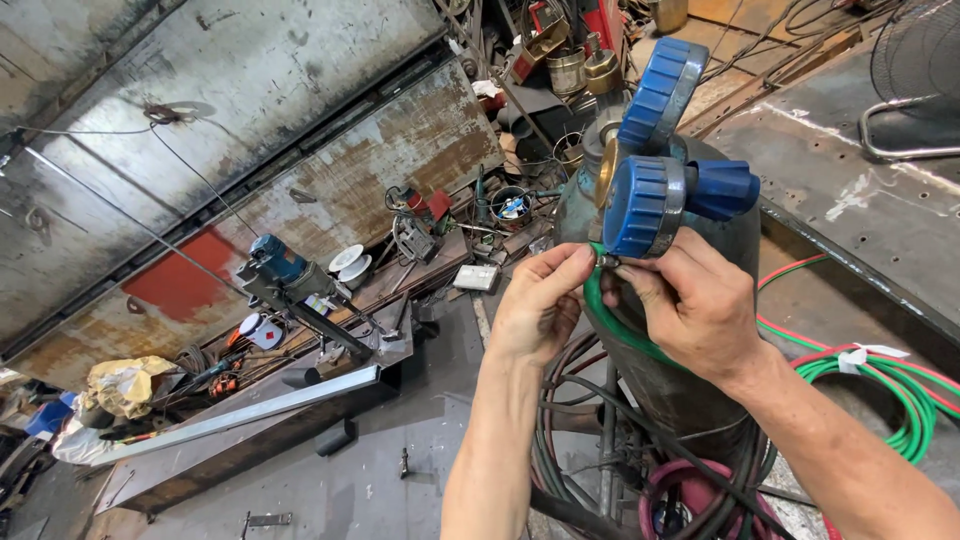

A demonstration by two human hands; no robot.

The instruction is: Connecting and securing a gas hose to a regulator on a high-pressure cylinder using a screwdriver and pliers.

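Two ribbed blue plastic gauge covers (650, 150), matt in finish, are seen at twelve o'clock above the bare left hand (535, 305) and right hand (690, 305), with a polished brass fitting (606, 172) beside them. A smooth, glossy green rubber hose (610, 325) is pinched against the dull, scuffed grey steel cylinder (700, 380). At nine o'clock, rough rusted steel plates (330, 190) are laid.

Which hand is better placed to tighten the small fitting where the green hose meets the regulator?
Probably the right hand: its fingertips pinch the small fitting under the blue regulator gauge. The left hand holds the green hose beside it, steadying it.
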